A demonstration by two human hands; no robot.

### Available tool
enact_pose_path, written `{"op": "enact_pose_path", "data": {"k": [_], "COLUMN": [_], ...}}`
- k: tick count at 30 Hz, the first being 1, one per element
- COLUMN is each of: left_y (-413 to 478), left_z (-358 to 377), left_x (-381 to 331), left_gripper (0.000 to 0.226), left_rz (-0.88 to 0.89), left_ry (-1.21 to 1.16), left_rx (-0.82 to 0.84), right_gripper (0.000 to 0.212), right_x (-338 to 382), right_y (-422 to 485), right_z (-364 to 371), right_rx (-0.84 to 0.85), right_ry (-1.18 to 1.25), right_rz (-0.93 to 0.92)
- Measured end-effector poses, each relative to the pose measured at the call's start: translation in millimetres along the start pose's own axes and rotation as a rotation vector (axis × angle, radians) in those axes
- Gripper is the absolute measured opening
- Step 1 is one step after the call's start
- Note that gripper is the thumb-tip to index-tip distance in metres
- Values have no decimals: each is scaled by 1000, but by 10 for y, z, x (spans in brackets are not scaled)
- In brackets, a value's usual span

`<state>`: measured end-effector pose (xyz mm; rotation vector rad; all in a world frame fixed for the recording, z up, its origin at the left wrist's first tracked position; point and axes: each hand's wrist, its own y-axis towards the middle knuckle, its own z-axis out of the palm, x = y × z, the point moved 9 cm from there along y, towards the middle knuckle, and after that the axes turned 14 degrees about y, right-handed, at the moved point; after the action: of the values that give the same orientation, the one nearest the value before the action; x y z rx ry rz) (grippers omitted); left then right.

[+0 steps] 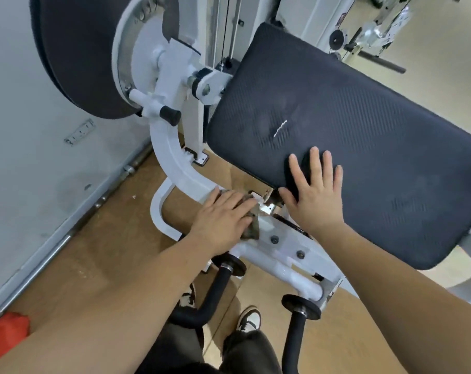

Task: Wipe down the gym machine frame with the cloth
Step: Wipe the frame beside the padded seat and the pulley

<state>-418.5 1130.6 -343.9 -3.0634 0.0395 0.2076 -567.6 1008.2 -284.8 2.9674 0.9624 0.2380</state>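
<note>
Cloth [252,231] lies under flat left fingers [235,201] on white frame [172,157]; right fingers [314,164] spread.

A grey wall [18,76] fills the left; a socket strip [80,132] hangs on it; a steel bar [67,237] lies along its foot on tan floor [107,260]; another machine [377,36] stands well away from it.

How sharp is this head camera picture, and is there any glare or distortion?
Head view: soft throughout, with the cloth under the left hand smeared; the wide-angle lens bows the black pad; small glare on the metal bracket; lighting even.
</note>
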Motion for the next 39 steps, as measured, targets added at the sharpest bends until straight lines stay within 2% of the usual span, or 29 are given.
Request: {"op": "enact_pose_path", "data": {"k": [3,6,10,13,15,17,20,23,25,27,28,30,32,35,37,39], "left_y": [154,132,104,177,202,190,163,228,257,229,218,200,174,89,95,136], "left_z": [22,10,83,98,80,25,38,204,234,193,143,19,-105,-108,10,92], "left_x": [351,137,-328,7,386,512,61,-580,-633,-398,-177,352,631,291,-156,-450], "left_gripper": [50,48,50,54,56,52,44,42,46,52,53,48,45,39,38,40], "left_rz": [-116,-170,16,136,66,-48,-154,-2,142,254,251,128,-6,-158,-93,61], "left_ry": [-24,-21,-12,59,113,152,191,115,73,70,60,76,102,95,67,15], "left_rx": [75,56,-17,52,133,111,54,20,36,59,75,125,88,26,38,44], "right_gripper": [83,87,88,87,87,87,87,87,88,88,88,88,88,88,88,88], "right_x": [-231,-245,-261,-250,-250,-254,-250,-268,-263,-257,-257,-257,-255,-255,-259,-257], "right_y": [202,223,240,225,231,239,227,220,220,213,207,205,212,209,202,210], "right_z": [20,129,185,176,189,193,206,224,225,219,215,219,211,209,216,209], "right_rx": [110,193,245,234,221,218,217,197,189,190,193,199,199,197,200,215], "right_ry": [19,-7,8,42,51,62,65,56,55,57,59,56,50,51,56,57], "right_rz": [163,194,225,207,194,192,187,183,180,182,188,194,197,198,204,209]}}
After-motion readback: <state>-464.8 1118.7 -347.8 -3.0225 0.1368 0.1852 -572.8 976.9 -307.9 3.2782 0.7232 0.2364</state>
